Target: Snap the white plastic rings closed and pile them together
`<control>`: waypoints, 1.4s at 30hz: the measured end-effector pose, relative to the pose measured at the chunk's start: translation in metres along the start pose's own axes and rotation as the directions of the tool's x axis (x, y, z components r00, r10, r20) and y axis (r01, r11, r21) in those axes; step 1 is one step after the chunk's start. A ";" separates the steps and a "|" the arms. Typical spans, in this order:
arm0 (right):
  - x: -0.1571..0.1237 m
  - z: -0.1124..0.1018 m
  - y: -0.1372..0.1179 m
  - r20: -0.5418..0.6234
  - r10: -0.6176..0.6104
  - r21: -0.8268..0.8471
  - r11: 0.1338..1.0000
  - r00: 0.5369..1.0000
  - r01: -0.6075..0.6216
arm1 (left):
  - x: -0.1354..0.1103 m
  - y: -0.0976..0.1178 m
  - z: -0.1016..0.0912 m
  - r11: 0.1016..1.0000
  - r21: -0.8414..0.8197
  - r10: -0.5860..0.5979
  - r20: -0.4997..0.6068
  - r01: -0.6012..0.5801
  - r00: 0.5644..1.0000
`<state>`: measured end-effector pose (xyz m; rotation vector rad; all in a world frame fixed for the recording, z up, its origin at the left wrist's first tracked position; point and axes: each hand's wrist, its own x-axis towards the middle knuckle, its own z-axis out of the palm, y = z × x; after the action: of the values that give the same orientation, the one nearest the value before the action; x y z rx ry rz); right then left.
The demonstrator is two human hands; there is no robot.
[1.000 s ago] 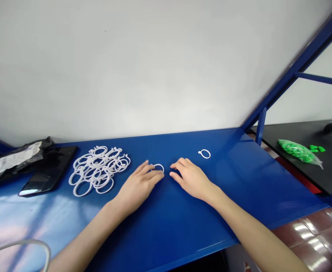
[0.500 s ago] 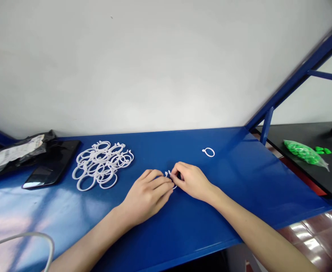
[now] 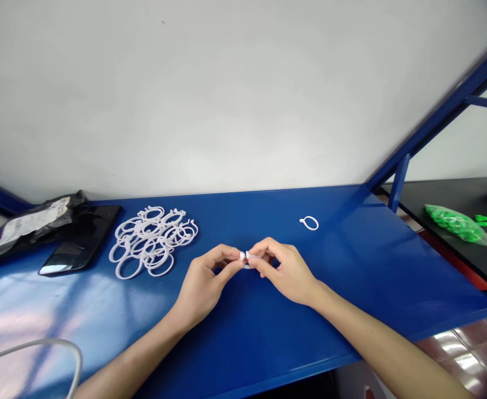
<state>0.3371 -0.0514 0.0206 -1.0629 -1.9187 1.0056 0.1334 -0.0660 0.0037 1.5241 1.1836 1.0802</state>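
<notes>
Between my two hands is a white plastic ring with small knobs at its two ends, mostly covered by my fingers. My left hand pinches one end between thumb and fingers. The other end is pinched by my right hand. The knobbed ends stand close together with a narrow gap. Left of my hands lies a heap of similar white rings, several of them overlapping. One single white ring, its ends together, lies beyond my right hand.
On the left are a black plastic package with a white label and a dark, glossy phone-like slab. A pale cable curves at lower left. Right of the blue table, a bag of green pieces lies on a black surface.
My left hand has turned from palm-down over the ring to a thumb-and-finger pinch on one end. The knobbed ends now show between both hands' fingertips.
</notes>
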 end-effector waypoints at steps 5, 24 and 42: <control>0.000 0.002 -0.003 -0.006 0.071 0.105 0.992 0.997 -0.070 | 0.000 0.004 0.000 0.994 -0.109 -0.008 -0.057 0.002 0.998; -0.005 0.002 0.002 0.119 -0.218 -0.320 0.915 0.969 0.246 | -0.003 0.002 -0.004 0.940 0.184 0.294 -0.018 -0.286 0.956; 0.006 -0.011 0.012 0.138 -0.155 -0.571 0.794 0.978 0.207 | 0.019 -0.003 -0.043 0.308 0.832 0.521 0.259 -0.462 0.813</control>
<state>0.3480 -0.0387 0.0165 -1.1385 -2.4285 0.3439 0.0942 -0.0413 0.0121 2.8649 1.4469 0.8913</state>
